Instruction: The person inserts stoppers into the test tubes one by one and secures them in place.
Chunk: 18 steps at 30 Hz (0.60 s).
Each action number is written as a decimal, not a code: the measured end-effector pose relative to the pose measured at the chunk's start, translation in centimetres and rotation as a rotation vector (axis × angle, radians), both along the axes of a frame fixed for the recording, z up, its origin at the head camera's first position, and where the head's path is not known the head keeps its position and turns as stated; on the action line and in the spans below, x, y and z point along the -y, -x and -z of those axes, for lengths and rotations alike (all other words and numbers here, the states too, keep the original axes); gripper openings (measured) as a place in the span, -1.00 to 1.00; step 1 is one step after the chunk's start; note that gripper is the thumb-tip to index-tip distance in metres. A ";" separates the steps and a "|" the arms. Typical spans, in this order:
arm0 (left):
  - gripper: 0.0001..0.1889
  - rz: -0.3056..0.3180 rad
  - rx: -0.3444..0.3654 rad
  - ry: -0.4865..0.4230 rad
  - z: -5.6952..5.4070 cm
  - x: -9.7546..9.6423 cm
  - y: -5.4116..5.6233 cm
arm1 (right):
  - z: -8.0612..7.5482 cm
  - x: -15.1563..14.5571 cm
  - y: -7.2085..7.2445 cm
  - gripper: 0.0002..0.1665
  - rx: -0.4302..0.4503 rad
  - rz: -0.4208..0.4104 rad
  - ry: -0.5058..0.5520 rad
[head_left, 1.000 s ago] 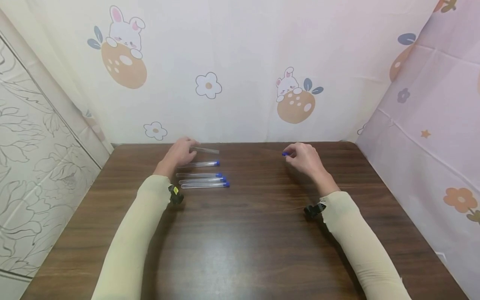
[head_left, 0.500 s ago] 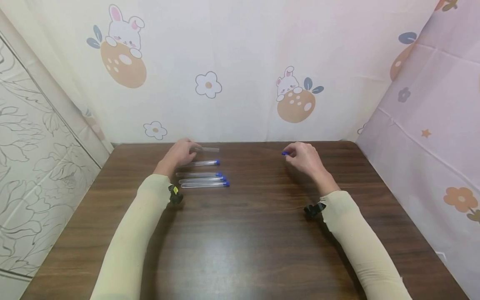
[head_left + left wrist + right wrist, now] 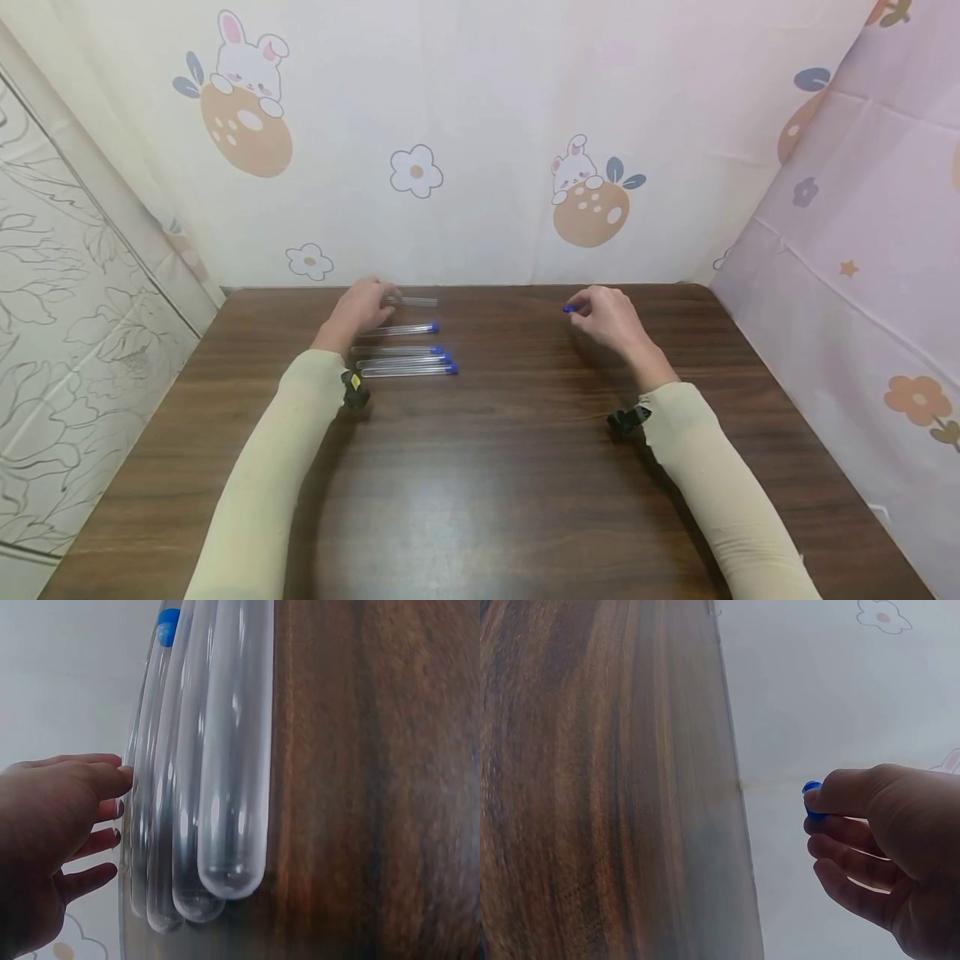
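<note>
At the far left of the table, my left hand [image 3: 362, 305] has its thumb and fingertips at the left end of an uncapped clear test tube [image 3: 418, 302]. In the left wrist view the thumb tip lies against the row, and the other fingers [image 3: 91, 841] reach behind that outermost tube, mostly hidden by the row. Several test tubes with blue caps [image 3: 408, 372] lie side by side nearer me, their round ends [image 3: 232, 881] towards the left. My right hand [image 3: 609, 317] pinches a small blue cap [image 3: 811, 801] between thumb and index finger above the far right of the table.
The brown wooden table [image 3: 465, 483] ends at a back edge against a patterned curtain [image 3: 480, 217]. Another patterned curtain [image 3: 855, 333] hangs at the right. Each wrist carries a small black camera, the right one [image 3: 628, 419] close over the table.
The uncapped test tube, slanted a second ago, now lies more level in the head view, and my left fingers have shifted slightly along it. My right hand keeps the cap in place.
</note>
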<state>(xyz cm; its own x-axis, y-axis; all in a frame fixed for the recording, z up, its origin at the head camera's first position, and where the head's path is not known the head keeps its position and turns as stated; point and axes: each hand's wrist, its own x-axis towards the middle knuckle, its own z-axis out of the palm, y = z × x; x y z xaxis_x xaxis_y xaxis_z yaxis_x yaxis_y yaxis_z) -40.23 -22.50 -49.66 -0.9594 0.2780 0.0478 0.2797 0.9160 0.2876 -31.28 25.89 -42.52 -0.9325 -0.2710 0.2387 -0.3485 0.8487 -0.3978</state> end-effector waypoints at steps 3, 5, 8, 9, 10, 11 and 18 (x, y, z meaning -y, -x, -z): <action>-0.63 -0.034 -0.009 0.010 -0.1 -0.4 -0.5 | 0.0 -0.1 0.0 -0.72 -0.006 -0.004 -0.001; -0.62 -0.043 -0.002 0.038 -1.8 -1.4 -2.3 | 0.0 -0.1 -0.1 -0.72 -0.014 -0.009 0.004; -0.63 -0.056 0.010 0.040 -4.7 -2.8 -5.4 | 0.1 -0.1 -0.1 -0.72 -0.027 -0.016 0.011; -0.64 -0.058 0.010 0.034 -4.7 -2.8 -5.5 | 0.1 -0.1 -0.1 -0.72 -0.030 -0.017 0.012; -0.64 -0.060 0.010 0.029 -4.6 -2.8 -5.4 | 0.1 -0.1 -0.1 -0.72 -0.032 -0.018 0.014; -0.66 -0.060 0.008 0.025 -4.5 -2.8 -5.3 | 0.1 -0.2 -0.1 -0.72 -0.032 -0.019 0.015; -0.77 -0.055 -0.046 0.072 -1.6 -1.6 -2.1 | 0.2 -0.2 0.0 -0.72 -0.019 -0.015 0.027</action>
